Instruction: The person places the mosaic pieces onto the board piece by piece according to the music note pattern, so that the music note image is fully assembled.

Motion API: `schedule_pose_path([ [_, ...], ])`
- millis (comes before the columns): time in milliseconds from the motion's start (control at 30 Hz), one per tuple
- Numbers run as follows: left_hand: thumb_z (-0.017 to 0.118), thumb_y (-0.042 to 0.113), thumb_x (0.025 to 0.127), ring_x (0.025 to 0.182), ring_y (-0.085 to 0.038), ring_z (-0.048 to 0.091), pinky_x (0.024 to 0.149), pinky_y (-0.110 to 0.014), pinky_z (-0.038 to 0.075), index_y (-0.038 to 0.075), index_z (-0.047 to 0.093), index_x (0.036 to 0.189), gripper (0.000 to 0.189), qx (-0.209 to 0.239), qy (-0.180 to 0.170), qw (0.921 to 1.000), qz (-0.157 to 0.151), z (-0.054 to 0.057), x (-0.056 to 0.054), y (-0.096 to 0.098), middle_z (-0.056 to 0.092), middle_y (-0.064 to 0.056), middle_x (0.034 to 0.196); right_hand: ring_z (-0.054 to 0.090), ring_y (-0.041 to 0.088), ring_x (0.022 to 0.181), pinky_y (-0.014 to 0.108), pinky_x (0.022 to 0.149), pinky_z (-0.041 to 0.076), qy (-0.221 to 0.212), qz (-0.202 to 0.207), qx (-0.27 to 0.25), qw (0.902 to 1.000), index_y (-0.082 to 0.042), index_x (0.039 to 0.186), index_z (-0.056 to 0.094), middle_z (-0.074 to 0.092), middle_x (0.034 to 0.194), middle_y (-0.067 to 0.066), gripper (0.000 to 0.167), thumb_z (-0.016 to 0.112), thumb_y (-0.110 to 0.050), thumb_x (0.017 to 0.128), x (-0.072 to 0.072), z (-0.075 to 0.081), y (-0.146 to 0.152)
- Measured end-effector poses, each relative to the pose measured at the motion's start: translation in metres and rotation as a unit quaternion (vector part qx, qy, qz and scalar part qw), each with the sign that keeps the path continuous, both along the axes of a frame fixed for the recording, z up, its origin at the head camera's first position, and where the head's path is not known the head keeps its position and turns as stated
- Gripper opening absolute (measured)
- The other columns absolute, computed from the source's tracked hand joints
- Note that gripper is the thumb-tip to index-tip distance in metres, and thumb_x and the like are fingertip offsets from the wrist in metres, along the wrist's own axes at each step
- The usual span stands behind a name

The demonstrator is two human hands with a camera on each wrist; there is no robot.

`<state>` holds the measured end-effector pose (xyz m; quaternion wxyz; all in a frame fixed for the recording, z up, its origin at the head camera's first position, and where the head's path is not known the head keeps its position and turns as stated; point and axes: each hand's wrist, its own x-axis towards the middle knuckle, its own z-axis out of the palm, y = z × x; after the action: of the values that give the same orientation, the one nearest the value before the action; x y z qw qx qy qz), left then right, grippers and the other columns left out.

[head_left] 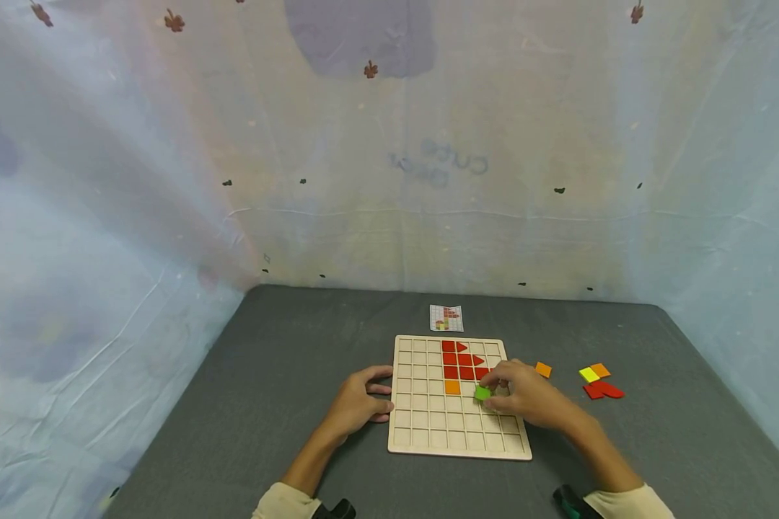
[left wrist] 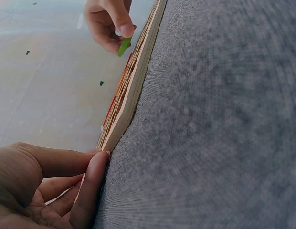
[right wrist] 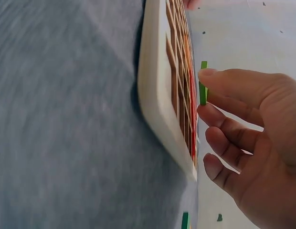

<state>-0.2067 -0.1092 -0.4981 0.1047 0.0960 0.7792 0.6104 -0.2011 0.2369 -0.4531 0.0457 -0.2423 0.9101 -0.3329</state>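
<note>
My right hand [head_left: 526, 393] pinches a thin green square tile [head_left: 482, 393] between thumb and fingers, over the right half of a wooden grid board [head_left: 422, 438]. In the right wrist view the tile stands edge-on, raised over the board's surface, with the other fingers loosely bent below. My left hand [head_left: 355, 400] rests at the board's left edge, its thumb and index fingertip touching the side, spread apart along it. Red square tiles [head_left: 450, 359] and red pointed tiles [head_left: 477, 360] fill cells in the upper middle. One orange square tile [head_left: 452, 388] lies below them.
Beyond the board lies a small pattern card [head_left: 446, 318]. To the right, on the dark grey table [head_left: 253, 382], are a loose orange tile [head_left: 543, 369], a yellow tile [head_left: 588, 375] beside another orange one, and red pieces [head_left: 606, 390]. A patterned curtain [head_left: 363, 238] surrounds the table.
</note>
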Motion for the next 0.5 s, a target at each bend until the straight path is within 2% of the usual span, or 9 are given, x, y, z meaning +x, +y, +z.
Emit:
schedule_pose_path([
  [233,0.079,-0.007,0.086,0.096,-0.024,0.075,0.069,-0.036,0.067,0.003,0.059,0.148,0.066,0.001,-0.001,1.0000,0.000,0.000,0.000,0.000,0.070,-0.020,0.120,0.059,0.016,0.091,0.027,0.075,0.049,0.022,0.018,0.005,0.9996,-0.012,0.111,0.080,0.069,0.101,-0.006,0.024,0.085,-0.024,0.090,-0.005,-0.004,-0.013],
  [500,0.079,-0.007,0.087,0.098,-0.024,0.075,0.069,-0.036,0.067,0.003,0.059,0.148,0.065,0.002,0.001,1.0000,-0.002,0.000,0.000,0.000,0.070,-0.020,0.121,0.058,0.015,0.093,0.028,0.078,0.052,0.012,0.031,0.021,0.9992,-0.011,0.113,0.079,0.068,0.101,-0.007,0.027,0.085,-0.025,0.091,-0.007,-0.006,-0.025],
])
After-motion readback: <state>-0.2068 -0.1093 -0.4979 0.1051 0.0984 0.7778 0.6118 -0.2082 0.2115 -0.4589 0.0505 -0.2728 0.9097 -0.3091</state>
